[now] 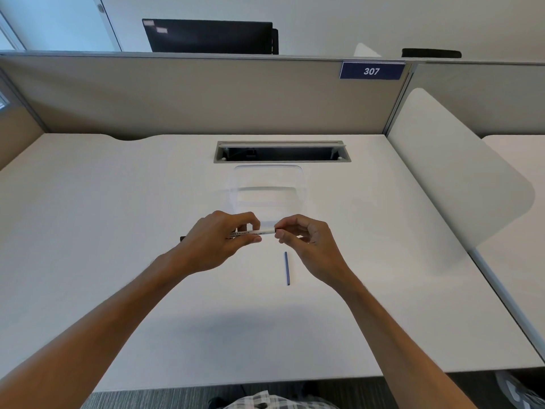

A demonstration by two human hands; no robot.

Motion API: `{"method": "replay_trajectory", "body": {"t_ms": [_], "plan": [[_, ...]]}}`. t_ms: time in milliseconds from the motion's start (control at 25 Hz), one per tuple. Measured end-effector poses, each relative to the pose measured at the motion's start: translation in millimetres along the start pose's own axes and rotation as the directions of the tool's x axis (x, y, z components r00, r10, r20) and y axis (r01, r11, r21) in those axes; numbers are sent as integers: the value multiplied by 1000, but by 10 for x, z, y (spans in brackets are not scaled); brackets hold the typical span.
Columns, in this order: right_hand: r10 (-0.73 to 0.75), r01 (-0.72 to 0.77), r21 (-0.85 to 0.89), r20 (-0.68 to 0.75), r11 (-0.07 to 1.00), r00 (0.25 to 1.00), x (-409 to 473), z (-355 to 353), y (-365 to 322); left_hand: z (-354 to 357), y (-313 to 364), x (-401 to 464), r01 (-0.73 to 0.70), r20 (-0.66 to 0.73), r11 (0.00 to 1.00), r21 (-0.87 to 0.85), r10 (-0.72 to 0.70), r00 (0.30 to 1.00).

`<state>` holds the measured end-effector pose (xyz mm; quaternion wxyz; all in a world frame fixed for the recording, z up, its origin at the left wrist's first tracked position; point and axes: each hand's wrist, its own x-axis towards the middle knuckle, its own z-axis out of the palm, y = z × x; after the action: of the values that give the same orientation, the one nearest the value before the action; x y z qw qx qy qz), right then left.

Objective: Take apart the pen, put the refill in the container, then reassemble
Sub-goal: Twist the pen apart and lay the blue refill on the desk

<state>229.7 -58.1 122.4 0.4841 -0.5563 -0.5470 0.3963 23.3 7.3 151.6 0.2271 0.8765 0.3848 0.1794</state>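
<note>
My left hand [216, 240] grips a white pen barrel [264, 231] with printed text, held level above the white desk [118, 231]. A dark end of the pen sticks out past the left hand's heel. My right hand [303, 236] pinches the barrel's right end between thumb and fingertips. A thin blue refill [287, 268] lies on the desk just below and between the hands, pointing away from me. A clear plastic container [267, 190] stands beyond the hands, with nothing visible inside.
A cable tray slot [281, 152] opens in the desk behind the container. A beige partition [191, 95] closes the back, and a white divider panel [451, 172] stands at the right. A dark monitor [212, 35] shows above the partition.
</note>
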Motion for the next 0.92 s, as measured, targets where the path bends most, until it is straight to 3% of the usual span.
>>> {"method": "replay_trajectory", "body": {"t_ms": [200, 480, 720, 920], "plan": [[-8, 8, -58, -4, 998, 1000, 16, 40, -26, 16, 22, 11, -20, -50, 999, 48, 22, 999], [-13, 12, 18, 25, 1000, 1000, 72, -14, 24, 20, -27, 40, -63, -101, 996, 67, 69, 992], [20, -24, 150, 25, 988, 999, 89, -41, 10, 8, -33, 42, -39, 6, 997, 69, 39, 999], [23, -22, 22, -50, 1000, 999, 114, 26, 11, -18, -24, 46, -50, 2, 995, 89, 50, 999]]}}
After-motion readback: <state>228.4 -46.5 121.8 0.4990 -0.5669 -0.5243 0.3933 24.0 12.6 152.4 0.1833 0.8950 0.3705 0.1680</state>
